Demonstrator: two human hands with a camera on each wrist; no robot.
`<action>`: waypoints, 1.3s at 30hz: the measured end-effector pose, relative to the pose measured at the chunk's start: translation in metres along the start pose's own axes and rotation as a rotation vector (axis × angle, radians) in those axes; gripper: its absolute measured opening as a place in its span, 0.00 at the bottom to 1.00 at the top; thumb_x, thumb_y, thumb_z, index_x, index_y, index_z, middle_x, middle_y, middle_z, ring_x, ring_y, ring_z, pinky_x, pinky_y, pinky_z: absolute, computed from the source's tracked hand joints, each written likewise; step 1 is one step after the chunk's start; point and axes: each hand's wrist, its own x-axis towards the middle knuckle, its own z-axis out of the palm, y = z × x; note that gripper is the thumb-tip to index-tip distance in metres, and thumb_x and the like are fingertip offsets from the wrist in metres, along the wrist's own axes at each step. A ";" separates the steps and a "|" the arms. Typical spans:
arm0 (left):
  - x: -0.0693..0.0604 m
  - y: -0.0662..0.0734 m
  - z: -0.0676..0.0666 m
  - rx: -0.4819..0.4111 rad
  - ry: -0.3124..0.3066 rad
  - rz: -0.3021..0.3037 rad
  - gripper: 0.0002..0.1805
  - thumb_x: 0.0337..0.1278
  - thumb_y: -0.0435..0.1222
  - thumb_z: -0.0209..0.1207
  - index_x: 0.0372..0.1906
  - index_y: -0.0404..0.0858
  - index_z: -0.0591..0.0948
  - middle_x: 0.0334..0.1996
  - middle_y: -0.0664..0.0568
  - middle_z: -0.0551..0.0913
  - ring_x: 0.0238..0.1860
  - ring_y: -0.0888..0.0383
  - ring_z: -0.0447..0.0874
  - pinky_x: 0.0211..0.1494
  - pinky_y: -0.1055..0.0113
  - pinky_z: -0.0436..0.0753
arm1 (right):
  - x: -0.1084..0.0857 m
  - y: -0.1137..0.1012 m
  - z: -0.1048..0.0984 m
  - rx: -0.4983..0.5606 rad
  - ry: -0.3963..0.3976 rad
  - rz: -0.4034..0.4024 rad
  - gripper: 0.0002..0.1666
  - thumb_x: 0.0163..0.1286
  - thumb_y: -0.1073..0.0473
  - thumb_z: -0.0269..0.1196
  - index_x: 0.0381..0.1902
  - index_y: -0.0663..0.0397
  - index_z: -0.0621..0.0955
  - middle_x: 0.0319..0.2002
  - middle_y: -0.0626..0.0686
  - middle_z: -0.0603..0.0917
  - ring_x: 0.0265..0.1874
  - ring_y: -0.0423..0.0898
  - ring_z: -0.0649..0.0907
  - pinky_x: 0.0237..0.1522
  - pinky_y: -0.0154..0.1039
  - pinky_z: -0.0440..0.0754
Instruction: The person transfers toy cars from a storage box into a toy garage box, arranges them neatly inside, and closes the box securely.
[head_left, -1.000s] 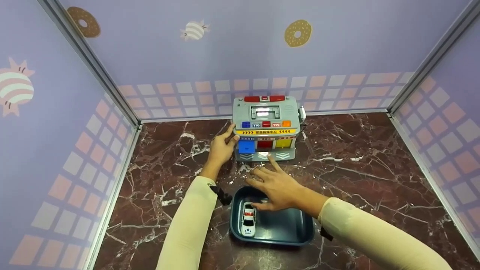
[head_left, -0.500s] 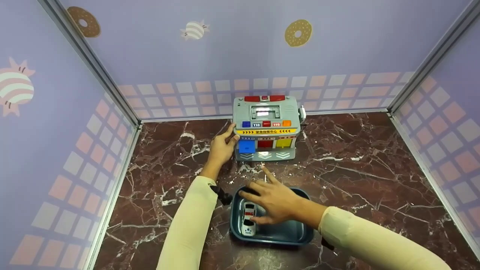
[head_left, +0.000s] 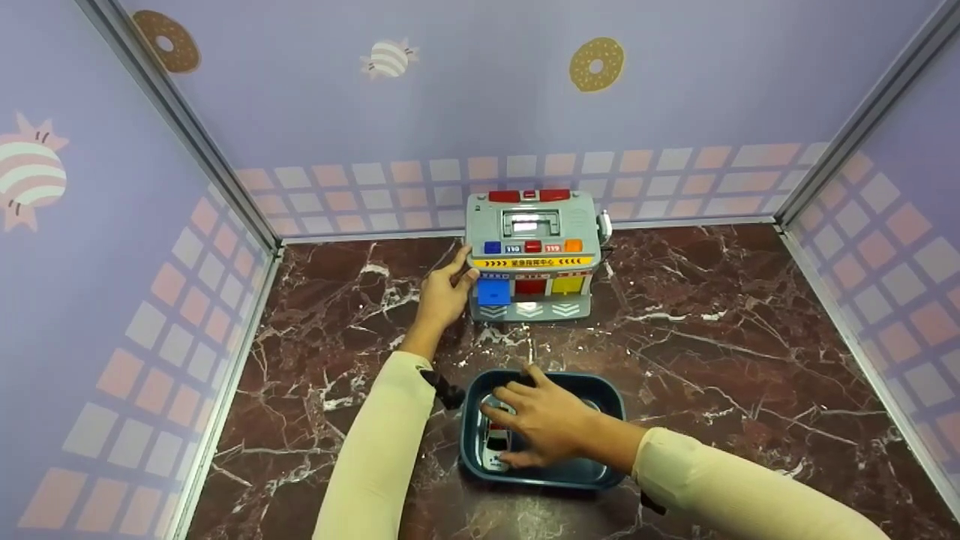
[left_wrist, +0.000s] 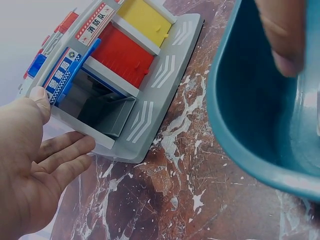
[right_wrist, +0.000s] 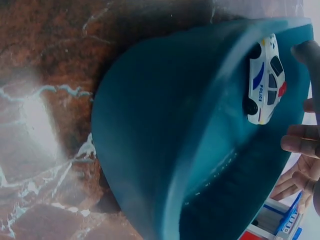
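Note:
A grey toy garage [head_left: 534, 225] with red and yellow doors stands at the back wall. Its blue door [head_left: 493, 293] is swung up, and the left wrist view shows the dark bay beneath. My left hand [head_left: 444, 296] touches the garage's left side, thumb by the front corner, the other visible fingers fairly straight. Nearer me sits a dark teal tub [head_left: 555, 480] with a white toy police car [right_wrist: 265, 85] at its left. Over the car hovers my right hand [head_left: 551, 420], fingers spread and slightly bent; in the right wrist view they look apart from the car.
The tub stands on a dark red marbled tabletop [head_left: 720, 390]. Lilac panels [head_left: 487, 105] with printed sweets and doughnuts enclose the back and both sides. A white part [head_left: 604, 225] sticks out from the garage's right side.
My right hand has moved back from the garage's front, toward me and down over the police car in the tub. My left hand has stayed at the garage.

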 end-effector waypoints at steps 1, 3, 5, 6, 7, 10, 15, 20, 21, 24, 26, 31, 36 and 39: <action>0.000 0.000 0.000 0.002 -0.001 -0.001 0.32 0.75 0.54 0.64 0.80 0.63 0.77 0.71 0.41 0.84 0.75 0.37 0.82 0.80 0.41 0.77 | 0.000 -0.001 0.001 -0.003 -0.005 0.000 0.48 0.78 0.18 0.52 0.82 0.38 0.74 0.68 0.51 0.83 0.64 0.49 0.85 0.75 0.64 0.78; 0.000 0.000 0.000 0.005 -0.001 -0.004 0.32 0.75 0.54 0.64 0.80 0.63 0.77 0.71 0.41 0.84 0.75 0.38 0.82 0.80 0.41 0.77 | 0.001 -0.003 0.002 -0.012 -0.010 -0.003 0.47 0.78 0.17 0.51 0.82 0.37 0.74 0.67 0.51 0.84 0.63 0.49 0.86 0.72 0.62 0.81; 0.000 0.000 0.000 0.008 0.000 -0.004 0.32 0.74 0.55 0.64 0.80 0.62 0.77 0.71 0.41 0.84 0.74 0.38 0.82 0.80 0.41 0.77 | 0.001 -0.005 0.003 -0.022 -0.006 -0.010 0.47 0.78 0.17 0.51 0.81 0.36 0.75 0.65 0.50 0.84 0.61 0.49 0.87 0.69 0.59 0.82; 0.000 0.000 0.000 0.008 0.002 -0.002 0.32 0.74 0.55 0.64 0.80 0.62 0.77 0.70 0.41 0.84 0.74 0.38 0.82 0.80 0.41 0.77 | 0.002 -0.006 0.004 -0.027 -0.002 -0.014 0.47 0.77 0.16 0.51 0.80 0.36 0.76 0.65 0.50 0.85 0.60 0.48 0.87 0.67 0.57 0.83; 0.000 0.000 0.000 0.007 0.005 -0.001 0.32 0.74 0.55 0.64 0.80 0.62 0.77 0.70 0.40 0.85 0.74 0.38 0.82 0.80 0.41 0.77 | 0.002 -0.007 0.005 -0.031 0.002 -0.019 0.47 0.77 0.16 0.51 0.80 0.35 0.76 0.64 0.49 0.85 0.59 0.48 0.87 0.66 0.56 0.83; 0.000 0.001 0.000 0.004 0.010 0.011 0.33 0.73 0.55 0.65 0.80 0.61 0.77 0.70 0.41 0.84 0.74 0.37 0.83 0.80 0.41 0.77 | 0.004 -0.009 0.007 -0.038 0.012 -0.030 0.47 0.76 0.16 0.52 0.79 0.35 0.77 0.63 0.49 0.85 0.58 0.47 0.87 0.62 0.52 0.84; 0.000 0.002 -0.001 -0.005 0.015 0.038 0.32 0.74 0.53 0.65 0.80 0.59 0.78 0.69 0.40 0.86 0.72 0.36 0.84 0.79 0.41 0.78 | 0.005 -0.012 0.010 -0.038 0.012 -0.040 0.46 0.75 0.15 0.55 0.77 0.34 0.79 0.63 0.49 0.84 0.57 0.47 0.86 0.57 0.49 0.84; 0.000 0.001 0.000 -0.017 0.016 0.028 0.31 0.76 0.51 0.66 0.80 0.58 0.78 0.68 0.39 0.87 0.72 0.38 0.85 0.79 0.42 0.78 | 0.006 -0.013 0.013 -0.045 0.002 -0.049 0.44 0.74 0.16 0.57 0.75 0.33 0.80 0.63 0.50 0.83 0.57 0.47 0.85 0.55 0.47 0.84; 0.000 0.001 0.000 -0.021 0.015 0.022 0.31 0.76 0.50 0.66 0.80 0.58 0.78 0.69 0.40 0.86 0.72 0.39 0.84 0.79 0.42 0.78 | 0.006 -0.014 0.013 -0.044 0.000 -0.050 0.44 0.74 0.16 0.57 0.75 0.33 0.80 0.63 0.50 0.83 0.57 0.47 0.85 0.54 0.47 0.84; -0.001 0.001 0.000 -0.035 0.010 0.012 0.30 0.77 0.49 0.66 0.80 0.59 0.78 0.71 0.41 0.84 0.73 0.40 0.83 0.80 0.43 0.77 | 0.005 -0.013 0.014 -0.036 -0.010 -0.044 0.42 0.74 0.17 0.59 0.72 0.33 0.81 0.64 0.50 0.82 0.58 0.48 0.84 0.54 0.47 0.84; -0.001 0.001 0.000 -0.037 0.008 0.011 0.30 0.77 0.49 0.66 0.80 0.60 0.77 0.72 0.41 0.84 0.74 0.39 0.83 0.80 0.43 0.77 | 0.006 -0.014 0.015 -0.021 -0.017 -0.035 0.41 0.73 0.17 0.60 0.71 0.32 0.82 0.65 0.50 0.82 0.59 0.49 0.83 0.54 0.47 0.84; -0.001 0.001 0.000 -0.025 0.010 0.006 0.30 0.77 0.51 0.66 0.80 0.61 0.78 0.71 0.40 0.84 0.73 0.38 0.83 0.79 0.41 0.78 | 0.005 -0.015 0.015 0.041 -0.036 0.004 0.39 0.73 0.19 0.62 0.72 0.29 0.83 0.70 0.54 0.79 0.64 0.53 0.81 0.60 0.51 0.87; -0.001 0.000 0.000 -0.029 0.009 0.003 0.31 0.75 0.53 0.65 0.80 0.61 0.77 0.70 0.39 0.84 0.72 0.37 0.84 0.79 0.40 0.78 | 0.004 -0.016 0.016 0.080 -0.054 0.037 0.40 0.74 0.18 0.61 0.75 0.27 0.82 0.73 0.58 0.76 0.67 0.57 0.80 0.64 0.54 0.87; -0.001 -0.001 0.000 -0.027 0.011 0.004 0.32 0.74 0.54 0.65 0.80 0.61 0.77 0.70 0.39 0.84 0.72 0.36 0.83 0.78 0.40 0.78 | 0.003 -0.017 0.018 0.089 -0.064 0.043 0.41 0.74 0.18 0.61 0.77 0.27 0.80 0.72 0.59 0.77 0.66 0.57 0.82 0.64 0.54 0.88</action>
